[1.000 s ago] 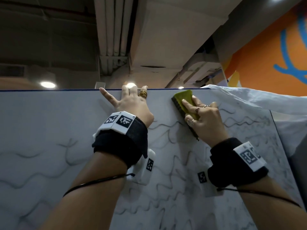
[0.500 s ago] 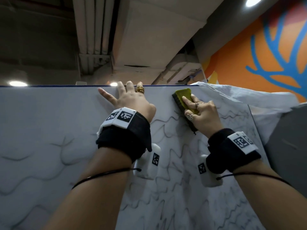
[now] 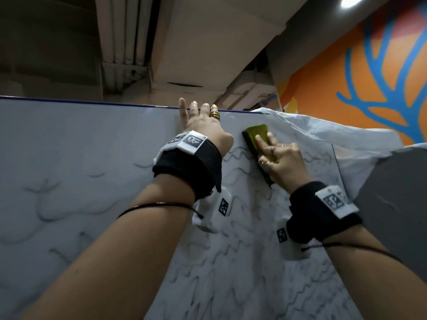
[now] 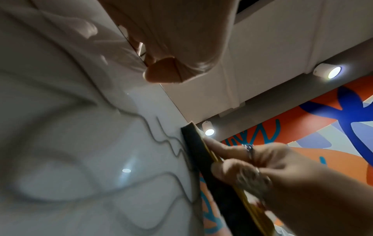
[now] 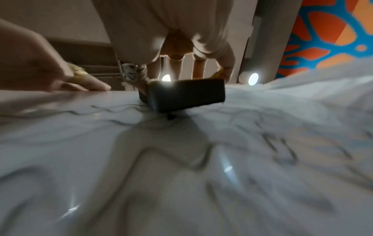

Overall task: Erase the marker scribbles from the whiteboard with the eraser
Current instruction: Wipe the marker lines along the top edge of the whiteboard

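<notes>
The whiteboard [image 3: 80, 172] fills the lower head view, covered with wavy grey marker scribbles [image 3: 242, 257]. My right hand [image 3: 280, 160] grips the eraser [image 3: 256, 139], yellow on the back and black on the felt side, and presses it flat on the board near the top edge. In the left wrist view the eraser [image 4: 201, 159] stands edge-on against the board with scribbles [image 4: 167, 140] just left of it. The right wrist view shows the eraser [image 5: 187, 94] from below. My left hand [image 3: 201, 121] lies flat on the board with straight fingers at its top edge.
A crumpled white sheet [image 3: 323, 132] hangs over the board's top right corner. An orange and blue mural wall [image 3: 369, 65] rises on the right, with ceiling ducts [image 3: 124, 42] above. A grey panel [image 3: 397, 204] sits at the right of the board.
The view has swung left, so both hands sit further right in the picture. The eraser has slid a little down from the top edge; the left hand stays at that edge.
</notes>
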A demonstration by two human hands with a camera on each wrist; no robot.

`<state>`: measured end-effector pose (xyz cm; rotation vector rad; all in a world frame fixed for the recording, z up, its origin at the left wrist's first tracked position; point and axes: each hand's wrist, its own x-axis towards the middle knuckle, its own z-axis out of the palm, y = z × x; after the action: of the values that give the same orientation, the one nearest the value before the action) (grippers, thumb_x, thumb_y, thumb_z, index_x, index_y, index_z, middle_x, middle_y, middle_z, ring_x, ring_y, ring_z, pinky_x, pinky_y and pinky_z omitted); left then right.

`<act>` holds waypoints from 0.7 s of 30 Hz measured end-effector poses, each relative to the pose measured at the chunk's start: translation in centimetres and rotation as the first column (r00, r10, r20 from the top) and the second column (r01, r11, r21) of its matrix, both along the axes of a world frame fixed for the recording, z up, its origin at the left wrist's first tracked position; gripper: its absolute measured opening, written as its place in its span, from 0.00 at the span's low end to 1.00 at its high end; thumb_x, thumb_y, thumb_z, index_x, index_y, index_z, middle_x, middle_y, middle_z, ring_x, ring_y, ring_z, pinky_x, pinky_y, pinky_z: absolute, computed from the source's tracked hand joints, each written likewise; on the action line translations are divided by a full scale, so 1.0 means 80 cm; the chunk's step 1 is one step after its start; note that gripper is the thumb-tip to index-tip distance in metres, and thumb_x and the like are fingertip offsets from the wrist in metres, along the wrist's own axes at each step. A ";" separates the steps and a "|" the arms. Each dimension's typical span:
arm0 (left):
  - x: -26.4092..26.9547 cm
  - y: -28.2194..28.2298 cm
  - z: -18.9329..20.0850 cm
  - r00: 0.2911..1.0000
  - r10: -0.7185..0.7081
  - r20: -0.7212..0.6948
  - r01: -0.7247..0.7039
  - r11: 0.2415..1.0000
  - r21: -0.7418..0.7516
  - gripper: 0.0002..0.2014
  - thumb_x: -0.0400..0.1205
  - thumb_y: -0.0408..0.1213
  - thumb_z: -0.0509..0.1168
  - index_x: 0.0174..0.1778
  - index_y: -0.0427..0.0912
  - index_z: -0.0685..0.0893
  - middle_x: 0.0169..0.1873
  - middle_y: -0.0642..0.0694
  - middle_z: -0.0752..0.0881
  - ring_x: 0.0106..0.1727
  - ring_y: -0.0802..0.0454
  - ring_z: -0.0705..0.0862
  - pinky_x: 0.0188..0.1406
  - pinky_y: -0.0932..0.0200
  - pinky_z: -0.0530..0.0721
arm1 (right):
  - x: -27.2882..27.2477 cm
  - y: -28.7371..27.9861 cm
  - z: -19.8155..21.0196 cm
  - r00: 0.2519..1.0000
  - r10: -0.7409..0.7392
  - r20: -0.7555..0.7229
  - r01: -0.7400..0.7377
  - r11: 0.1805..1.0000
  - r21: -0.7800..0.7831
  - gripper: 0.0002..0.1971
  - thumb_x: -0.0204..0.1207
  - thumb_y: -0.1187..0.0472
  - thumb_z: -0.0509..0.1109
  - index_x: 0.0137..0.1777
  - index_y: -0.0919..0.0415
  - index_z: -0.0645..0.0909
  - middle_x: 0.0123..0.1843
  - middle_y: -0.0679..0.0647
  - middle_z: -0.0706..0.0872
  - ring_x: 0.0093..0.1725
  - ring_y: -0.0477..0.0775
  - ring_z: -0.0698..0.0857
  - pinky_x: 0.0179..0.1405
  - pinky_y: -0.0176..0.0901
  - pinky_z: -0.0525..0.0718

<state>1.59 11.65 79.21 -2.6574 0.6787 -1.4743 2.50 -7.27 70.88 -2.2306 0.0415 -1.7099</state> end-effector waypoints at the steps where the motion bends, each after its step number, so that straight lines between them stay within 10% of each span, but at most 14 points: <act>1: 0.001 -0.011 0.001 1.000 -0.011 -0.001 0.011 1.000 0.002 0.34 0.80 0.42 0.50 0.83 0.39 0.49 0.82 0.43 0.51 0.83 0.42 0.43 0.74 0.39 0.24 | 0.000 -0.002 -0.014 1.000 -0.009 0.003 0.009 1.000 -0.029 0.29 0.71 0.46 0.61 0.75 0.41 0.69 0.81 0.49 0.64 0.60 0.61 0.73 0.61 0.47 0.66; 14: 0.007 -0.113 -0.001 0.997 0.076 -0.033 -0.078 0.996 -0.044 0.36 0.78 0.45 0.48 0.83 0.48 0.43 0.83 0.44 0.44 0.81 0.34 0.36 0.73 0.40 0.23 | -0.001 -0.089 -0.014 0.997 0.065 0.029 -0.060 0.986 -0.153 0.30 0.66 0.46 0.59 0.72 0.39 0.72 0.78 0.45 0.68 0.56 0.58 0.69 0.60 0.65 0.73; 21: 0.003 -0.159 0.006 0.997 0.055 -0.048 -0.060 0.994 -0.091 0.38 0.69 0.43 0.51 0.81 0.51 0.59 0.76 0.48 0.63 0.81 0.34 0.49 0.71 0.32 0.24 | -0.005 -0.183 -0.016 1.000 -0.012 0.021 0.013 0.998 -0.061 0.26 0.70 0.44 0.61 0.70 0.34 0.69 0.78 0.41 0.68 0.58 0.60 0.69 0.60 0.65 0.73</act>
<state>1.85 -1.06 79.69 -2.7610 0.5446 -1.4704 2.07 -21.91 69.61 -2.2605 -0.0016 -1.7634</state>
